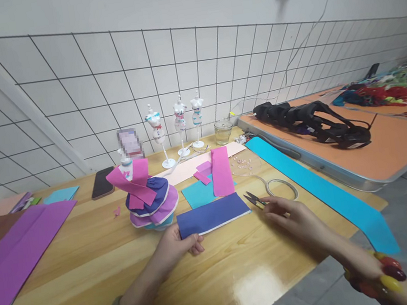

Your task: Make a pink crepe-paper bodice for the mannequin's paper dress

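A dark blue folded strip with a white lower edge point(214, 214) lies flat in the middle of the wooden table. My left hand point(180, 244) pinches its left end between thumb and fingers. Just right of the strip, small black-bladed snips point(256, 200) rest under the fingertips of my right hand point(291, 216), which are closed around their handle end. Behind my left hand stands a small dress form in a layered purple, blue and white skirt point(153, 200), with crossed pink strips point(138, 189) over its top. Pink point(222, 172) and teal pieces point(199, 193) lie behind the blue strip.
Three small white mannequins point(180, 125) and a glass point(223, 132) stand at the back. A phone point(103, 183) lies left, near purple sheets point(23, 248). Beads point(245, 164), a wire ring point(282, 189) and a long blue strip point(318, 192) are right, beside an orange table point(371, 159).
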{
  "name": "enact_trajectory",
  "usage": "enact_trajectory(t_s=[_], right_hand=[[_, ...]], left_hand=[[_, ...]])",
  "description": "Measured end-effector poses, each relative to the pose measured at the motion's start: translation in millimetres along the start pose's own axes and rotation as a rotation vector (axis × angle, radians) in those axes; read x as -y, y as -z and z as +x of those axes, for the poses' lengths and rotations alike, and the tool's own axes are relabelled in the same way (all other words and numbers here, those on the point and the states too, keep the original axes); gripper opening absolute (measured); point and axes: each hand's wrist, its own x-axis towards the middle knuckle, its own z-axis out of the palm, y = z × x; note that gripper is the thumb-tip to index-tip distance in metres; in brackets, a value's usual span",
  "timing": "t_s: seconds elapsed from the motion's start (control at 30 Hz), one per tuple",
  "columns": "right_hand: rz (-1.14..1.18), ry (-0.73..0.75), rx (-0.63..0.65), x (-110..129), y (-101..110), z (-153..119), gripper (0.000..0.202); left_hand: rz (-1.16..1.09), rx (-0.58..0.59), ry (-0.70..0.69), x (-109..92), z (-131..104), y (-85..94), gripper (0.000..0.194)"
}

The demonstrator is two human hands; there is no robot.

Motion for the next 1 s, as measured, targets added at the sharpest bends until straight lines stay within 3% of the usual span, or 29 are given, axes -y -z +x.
enact_trajectory(t_s=[0.17,0.37,0.57,1.0], right_hand=[[-0.433,0.306,-0.080,5.3,-16.2,4.7,0.026],[-0.552,0.425,-0.099,3.1,-27.9,15.8,0.034],[-0.549,0.415,-0.136,-1.8,-29.6,15.9,0.037],[-0.341,0.200,-0.238,-12.4,-12.1,11.1,0.032]], left_hand=[[0.020,0.007,-0.009,-0.3,-0.9,1.0,0.020],[0.003,0.013,-0.008,3.0,1.0,2.4,0.021],[0.011,-0.005,0.016,4.9,4.6,2.9,0.026],[0.001,0.005,0.007,-1.1,1.0,0.7,0.024]])
